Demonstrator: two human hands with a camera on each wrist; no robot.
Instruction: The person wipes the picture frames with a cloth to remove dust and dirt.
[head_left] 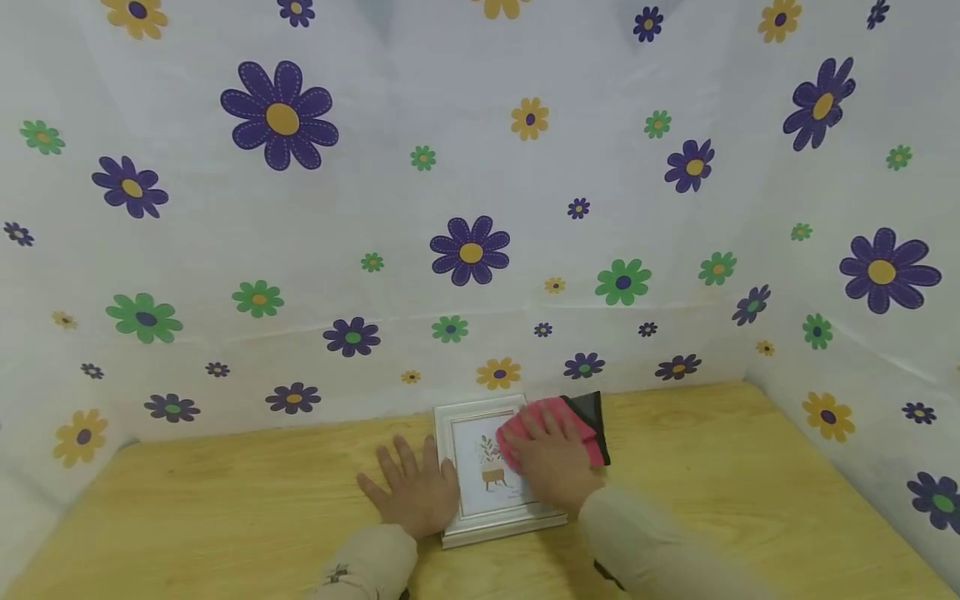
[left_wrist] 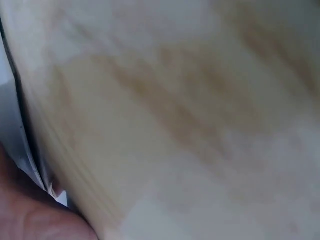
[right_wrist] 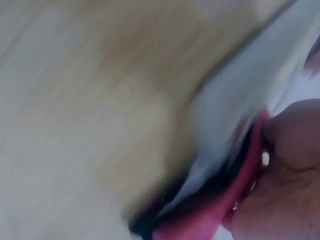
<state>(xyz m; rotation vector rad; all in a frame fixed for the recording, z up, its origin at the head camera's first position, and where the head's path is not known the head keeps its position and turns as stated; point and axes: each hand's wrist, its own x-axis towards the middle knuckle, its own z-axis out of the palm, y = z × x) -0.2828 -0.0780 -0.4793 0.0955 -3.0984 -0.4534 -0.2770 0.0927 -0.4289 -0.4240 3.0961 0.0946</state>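
A silver-white picture frame (head_left: 504, 527) lies face up on the wooden table, with a potted-plant print (head_left: 491, 467) inside it. My left hand (head_left: 418, 492) rests flat with spread fingers at the frame's left edge, its thumb touching the rim. On the frame's upper right, my right hand (head_left: 553, 467) presses a pink cloth (head_left: 582, 427) with fingers extended over it. The cloth's dark corner (head_left: 591, 408) sticks out past the frame. In the right wrist view the cloth (right_wrist: 197, 220) is blurred beneath the palm. The left wrist view shows just part of the left hand (left_wrist: 40, 220).
A wood-grain table (head_left: 247, 508) spreads to both sides of the frame. White flower-printed fabric (head_left: 390, 200) hangs right behind the table and along its left and right sides. The frame lies close to the table's back edge.
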